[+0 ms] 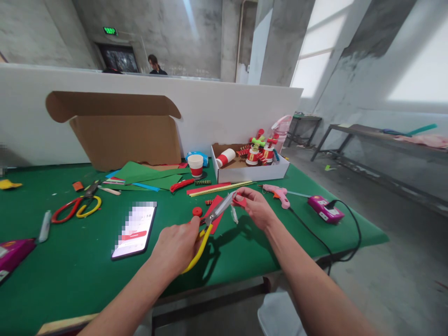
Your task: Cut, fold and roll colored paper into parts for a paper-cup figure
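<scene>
In the head view, my left hand (178, 245) is closed on a pair of scissors (219, 211) with a yellow handle. The blades point up and to the right, their tips at a small piece of red paper (240, 200). Pinched in the fingers of my right hand (259, 207) is that red piece. Beneath the blades lies a red paper strip (216, 227). A small red disc-like roll (197, 212) rests beside my left fingers. Just left of my right hand is a small whitish translucent item (234, 215).
A white box (250, 175) of red cup figures stands behind my hands, near a paper cup (196, 167). To the right are a pink glue gun (279, 193), its cable and a purple power strip (326, 209). At left lie a phone (140, 228) and other scissors (79, 203).
</scene>
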A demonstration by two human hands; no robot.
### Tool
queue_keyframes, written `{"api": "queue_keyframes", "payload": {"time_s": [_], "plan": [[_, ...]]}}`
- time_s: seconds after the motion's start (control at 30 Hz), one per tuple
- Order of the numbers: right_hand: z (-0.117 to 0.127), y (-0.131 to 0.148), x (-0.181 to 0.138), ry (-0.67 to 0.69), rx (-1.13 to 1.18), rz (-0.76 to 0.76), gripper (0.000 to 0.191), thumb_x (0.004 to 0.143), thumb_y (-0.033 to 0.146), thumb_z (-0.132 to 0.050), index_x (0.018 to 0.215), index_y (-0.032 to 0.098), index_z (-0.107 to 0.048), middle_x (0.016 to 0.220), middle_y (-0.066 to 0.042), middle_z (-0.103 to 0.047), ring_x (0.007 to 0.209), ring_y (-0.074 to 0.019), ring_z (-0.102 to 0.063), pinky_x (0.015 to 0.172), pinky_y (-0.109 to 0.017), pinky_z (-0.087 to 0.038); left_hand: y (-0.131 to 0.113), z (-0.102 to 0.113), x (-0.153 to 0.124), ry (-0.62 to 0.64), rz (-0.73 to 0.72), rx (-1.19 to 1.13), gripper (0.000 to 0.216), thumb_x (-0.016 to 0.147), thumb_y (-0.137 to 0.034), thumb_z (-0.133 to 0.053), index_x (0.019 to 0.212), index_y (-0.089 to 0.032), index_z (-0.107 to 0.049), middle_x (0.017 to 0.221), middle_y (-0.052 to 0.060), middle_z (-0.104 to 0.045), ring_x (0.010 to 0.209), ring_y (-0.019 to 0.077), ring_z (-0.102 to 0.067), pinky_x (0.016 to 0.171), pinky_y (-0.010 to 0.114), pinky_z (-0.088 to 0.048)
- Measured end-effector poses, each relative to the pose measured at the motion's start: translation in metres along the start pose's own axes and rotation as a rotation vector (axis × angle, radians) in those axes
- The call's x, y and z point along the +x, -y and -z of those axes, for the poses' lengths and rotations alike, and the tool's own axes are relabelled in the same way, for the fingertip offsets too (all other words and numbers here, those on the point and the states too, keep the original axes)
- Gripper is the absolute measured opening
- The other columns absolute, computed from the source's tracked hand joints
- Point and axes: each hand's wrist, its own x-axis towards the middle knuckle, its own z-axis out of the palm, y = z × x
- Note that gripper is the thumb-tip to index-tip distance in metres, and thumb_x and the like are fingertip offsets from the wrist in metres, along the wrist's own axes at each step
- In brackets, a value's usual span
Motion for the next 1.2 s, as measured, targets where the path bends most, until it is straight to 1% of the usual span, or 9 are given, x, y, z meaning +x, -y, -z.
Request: {"api": "queue_keyframes", "payload": {"time_s": [0.2,0.57,0.73,0.9,1.2], "plan": [[0.0001,0.0005,0.0004,-0.008,-0.004,0.001,0.031,0.053,0.038,-0.085,0.068,0.019,-0.066,0.071,0.002,-0.062,0.067,-0.0105,-0.054,0.073,-0.027,-0.046,0.0004,-0.0005,0.0004,-0.001,0.003,-0.004,0.033,0.092,-0.029,-0.032,0.116,-0.013,-0.049,0.097,0.018,-0.07,0.087,0.0324,-0.068,0.069,0.04,-0.051],[0.0001,-0.0009,0.0013,-0.019,0.001,0.006,0.029,0.055,0.038,-0.085,0.07,0.02,-0.068,0.072,0.002,-0.062,0.067,-0.0105,-0.054,0.073,-0.027,-0.047,0.0015,-0.0028,0.0008,-0.019,-0.005,-0.027,0.035,0.091,-0.027,-0.034,0.117,-0.012,-0.051,0.095,0.019,-0.07,0.087,0.0368,-0.068,0.068,0.047,-0.051],[-0.001,0.0005,0.0002,-0.024,0.0,0.013,0.03,0.055,0.038,-0.085,0.07,0.019,-0.067,0.072,0.001,-0.063,0.066,-0.0104,-0.055,0.071,-0.027,-0.048,0.0016,-0.0036,0.0007,-0.022,-0.007,-0.015,0.035,0.091,-0.028,-0.035,0.118,-0.012,-0.05,0.095,0.019,-0.07,0.087,0.035,-0.068,0.068,0.044,-0.051],[-0.0006,0.0013,-0.0003,-0.028,-0.003,0.014,0.03,0.055,0.039,-0.085,0.07,0.019,-0.067,0.071,0.001,-0.064,0.066,-0.0106,-0.055,0.071,-0.027,-0.048,0.0011,-0.0024,-0.0001,-0.023,-0.008,-0.027,0.034,0.091,-0.028,-0.032,0.116,-0.012,-0.05,0.095,0.019,-0.07,0.085,0.0318,-0.069,0.068,0.04,-0.051],[-0.003,0.0028,-0.0013,-0.002,-0.017,0.023,0.029,0.055,0.039,-0.084,0.068,0.019,-0.067,0.072,0.001,-0.063,0.068,-0.0116,-0.056,0.073,-0.027,-0.048,0.0003,-0.0014,-0.0005,-0.019,-0.002,-0.022,0.034,0.091,-0.027,-0.032,0.115,-0.012,-0.05,0.096,0.019,-0.07,0.085,0.0348,-0.069,0.067,0.044,-0.051]]}}
